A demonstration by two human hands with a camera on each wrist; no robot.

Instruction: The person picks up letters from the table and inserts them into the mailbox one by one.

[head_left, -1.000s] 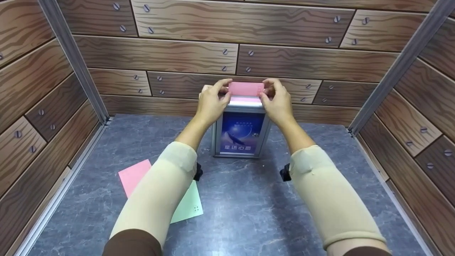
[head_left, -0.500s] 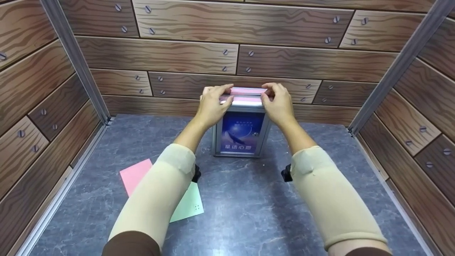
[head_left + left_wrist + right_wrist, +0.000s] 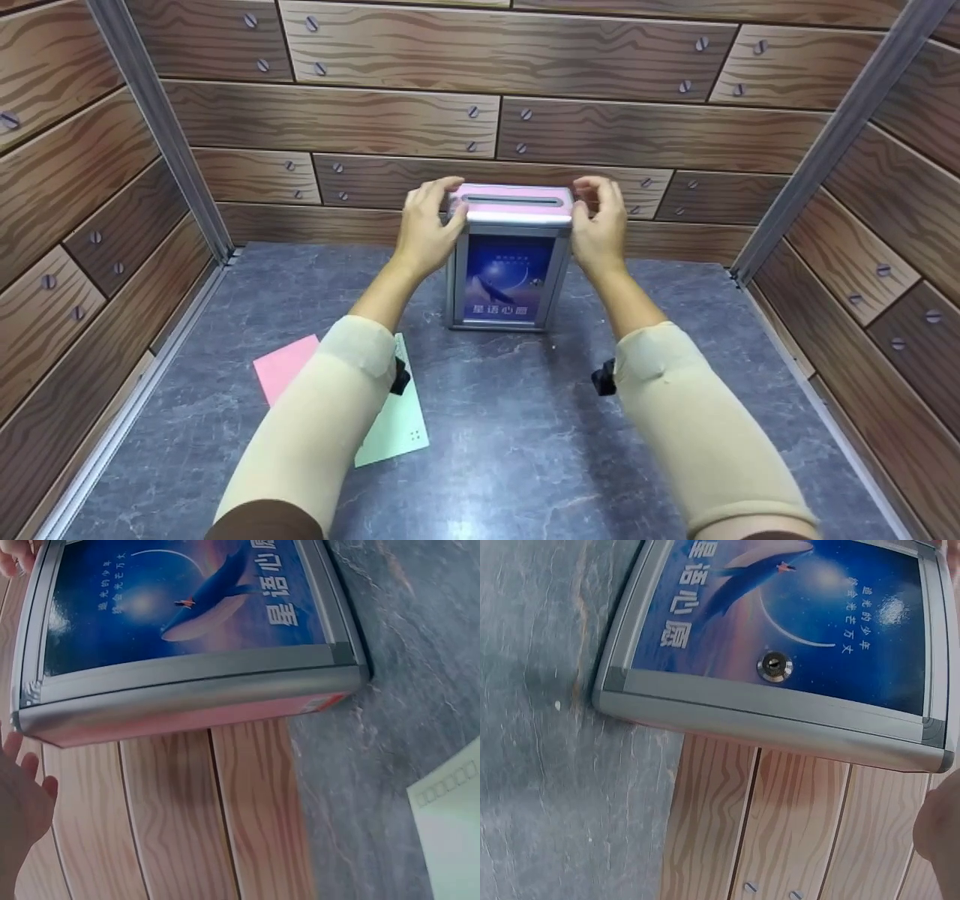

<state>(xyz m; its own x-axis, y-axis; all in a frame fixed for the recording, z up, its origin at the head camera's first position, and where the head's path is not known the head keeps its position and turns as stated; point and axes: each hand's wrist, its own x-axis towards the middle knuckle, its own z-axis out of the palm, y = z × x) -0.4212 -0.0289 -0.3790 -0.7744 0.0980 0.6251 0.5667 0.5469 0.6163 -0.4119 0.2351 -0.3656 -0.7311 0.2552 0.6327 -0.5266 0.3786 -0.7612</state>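
Note:
A slotted, lockable suggestion box (image 3: 511,281) stands upright at the back, with a whale picture on its door and a pink top. Its long slot (image 3: 512,200) is visible, with nothing sticking out. At the top's left end is my left hand (image 3: 429,225), fingers loosely bent and holding nothing. On the other side my right hand (image 3: 601,225) is likewise relaxed around air, close to the top's right end. Whether either hand touches the box is hard to tell. In the right wrist view a round keyhole lock (image 3: 775,666) shows on the door.
A pink envelope (image 3: 283,367) and a green envelope (image 3: 397,427) lie on the grey marbled surface (image 3: 495,420), both partly under my left forearm. Wood-patterned walls (image 3: 390,120) with metal corner posts close in the back and sides.
The pink envelope both hands held over the box has gone down into the slot and out of sight. My hands have let go and moved apart to the box's two sides.

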